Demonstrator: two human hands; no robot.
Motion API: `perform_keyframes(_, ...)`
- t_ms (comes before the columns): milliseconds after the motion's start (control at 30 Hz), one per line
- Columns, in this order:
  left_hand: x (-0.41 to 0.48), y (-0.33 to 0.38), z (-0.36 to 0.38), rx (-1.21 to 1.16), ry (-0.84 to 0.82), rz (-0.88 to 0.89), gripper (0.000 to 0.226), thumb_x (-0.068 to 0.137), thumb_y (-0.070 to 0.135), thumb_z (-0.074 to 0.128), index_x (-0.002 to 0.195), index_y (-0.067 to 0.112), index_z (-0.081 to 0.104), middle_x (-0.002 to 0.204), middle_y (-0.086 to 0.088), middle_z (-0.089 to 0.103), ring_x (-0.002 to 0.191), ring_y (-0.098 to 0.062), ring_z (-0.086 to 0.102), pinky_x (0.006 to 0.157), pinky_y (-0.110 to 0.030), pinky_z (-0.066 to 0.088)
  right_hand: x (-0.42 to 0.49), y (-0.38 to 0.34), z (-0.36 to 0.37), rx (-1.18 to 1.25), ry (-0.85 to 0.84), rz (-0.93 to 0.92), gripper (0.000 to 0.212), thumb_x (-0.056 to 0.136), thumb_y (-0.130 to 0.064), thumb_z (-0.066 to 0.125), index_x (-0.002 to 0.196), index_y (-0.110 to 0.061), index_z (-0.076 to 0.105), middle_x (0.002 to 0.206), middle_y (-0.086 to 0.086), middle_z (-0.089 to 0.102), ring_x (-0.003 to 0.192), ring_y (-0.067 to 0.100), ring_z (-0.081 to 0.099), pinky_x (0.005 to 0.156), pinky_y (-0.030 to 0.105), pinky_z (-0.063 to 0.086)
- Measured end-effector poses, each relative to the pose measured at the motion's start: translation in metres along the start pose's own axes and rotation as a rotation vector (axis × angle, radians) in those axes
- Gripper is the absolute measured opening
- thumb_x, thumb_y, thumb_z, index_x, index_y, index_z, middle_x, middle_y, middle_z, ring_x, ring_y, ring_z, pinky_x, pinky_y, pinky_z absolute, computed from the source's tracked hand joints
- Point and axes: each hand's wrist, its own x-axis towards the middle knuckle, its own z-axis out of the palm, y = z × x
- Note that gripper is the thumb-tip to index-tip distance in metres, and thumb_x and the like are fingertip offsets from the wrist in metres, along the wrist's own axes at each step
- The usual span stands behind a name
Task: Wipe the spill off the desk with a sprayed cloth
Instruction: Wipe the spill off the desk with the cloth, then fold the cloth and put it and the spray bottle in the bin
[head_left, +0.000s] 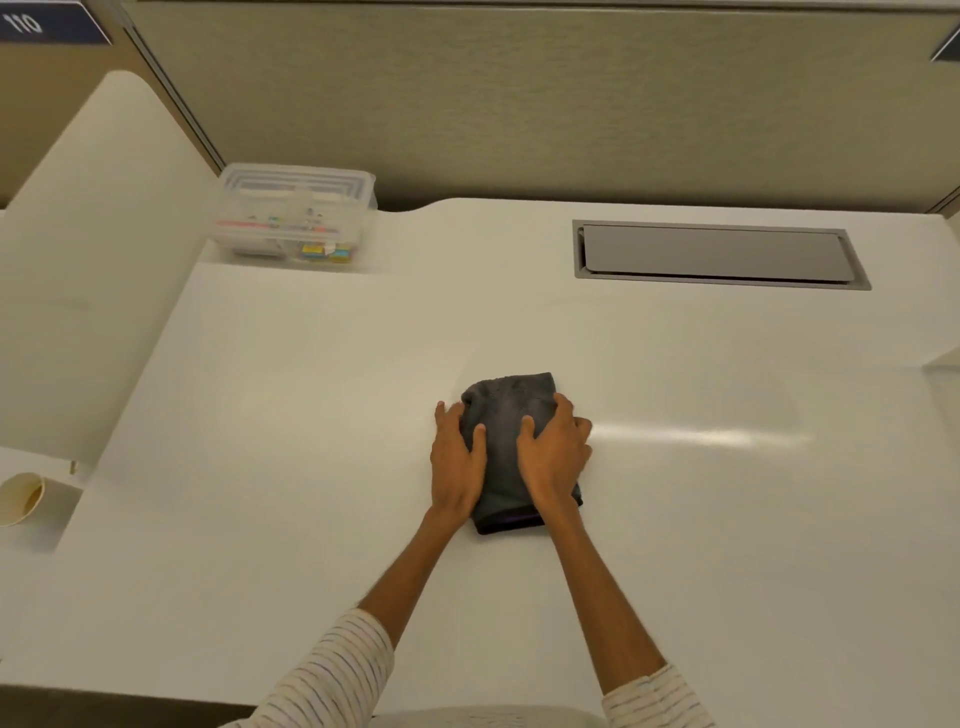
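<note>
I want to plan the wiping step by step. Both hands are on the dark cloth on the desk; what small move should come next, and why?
Probably slide the cloth to the right. Both the left hand and the right hand press it flat on the desk, and a shiny streak, possibly wet, lies just right of it.

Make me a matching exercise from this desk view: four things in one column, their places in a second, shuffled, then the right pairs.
Things:
1. grey cloth
2. paper cup
3. clear plastic box
4. grey cable hatch

Places:
A. far left corner of the desk, by the partition
B. set into the desk at far right
C. lying on its side at the left edge
D. mid-desk, under both hands

Pairs: 1-D, 2-C, 3-A, 4-B
</note>
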Motion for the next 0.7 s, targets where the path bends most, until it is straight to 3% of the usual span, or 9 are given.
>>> perform_keyframes(67,0.002,0.009,-0.001,-0.105,0.064,-0.004,0.025,0.097,0.018,0.055,0.121,0.02,0.053,0.111,0.013,0.062,0.109,-0.016,0.063,0.086,-0.01,0.049,0.007,0.015,-0.006,-0.023,-0.01,-0.018,0.064,0.086,-0.04,0.064,0.139,-0.017,0.038,0.132,0.008,0.053,0.123,0.026,0.043,0.094,0.044,0.041)
perform_keyframes(167,0.013,0.018,-0.008,-0.315,0.117,-0.108,0.024,0.093,0.01,0.062,0.115,0.019,0.06,0.109,0.002,0.069,0.095,-0.006,0.067,0.081,-0.019,0.057,0.017,0.029,-0.014,0.031,-0.057,-0.029,0.077,0.08,-0.05,0.068,0.141,-0.017,0.036,0.139,0.004,0.049,0.128,0.025,0.04,0.099,0.047,0.037)
perform_keyframes(300,0.024,0.029,-0.019,-0.488,0.007,-0.159,0.024,0.091,0.011,0.067,0.112,0.021,0.062,0.117,-0.006,0.068,0.104,-0.018,0.067,0.082,-0.025,0.059,0.029,0.034,-0.024,0.212,-0.192,0.019,0.082,0.076,-0.059,0.069,0.141,-0.023,0.033,0.13,-0.001,0.056,0.125,0.022,0.044,0.106,0.045,0.029)
perform_keyframes(367,0.029,0.039,-0.025,-0.511,-0.066,-0.143,0.026,0.091,0.011,0.066,0.115,0.019,0.063,0.115,-0.004,0.069,0.102,-0.016,0.069,0.083,-0.03,0.06,0.035,0.032,-0.029,0.233,-0.291,0.064,0.089,0.075,-0.065,0.066,0.144,-0.025,0.027,0.131,-0.001,0.056,0.128,0.023,0.044,0.11,0.048,0.024)
perform_keyframes(500,0.039,0.07,-0.033,-0.584,-0.203,-0.121,0.026,0.092,0.01,0.064,0.116,0.019,0.063,0.101,0.009,0.073,0.088,-0.007,0.073,0.069,-0.021,0.059,0.042,0.023,-0.045,0.456,-0.53,0.144,0.096,0.075,-0.062,0.065,0.15,-0.023,0.018,0.147,0.007,0.044,0.134,0.028,0.044,0.112,0.048,0.03)
perform_keyframes(700,0.048,0.111,-0.038,-0.691,-0.339,-0.174,0.039,0.095,0.015,0.059,0.134,0.014,0.054,0.119,-0.006,0.066,0.104,-0.023,0.067,0.075,-0.027,0.06,0.036,0.017,-0.076,0.63,-0.706,0.083,0.095,0.072,-0.06,0.065,0.15,-0.027,0.022,0.155,0.002,0.031,0.137,0.028,0.037,0.112,0.046,0.029)
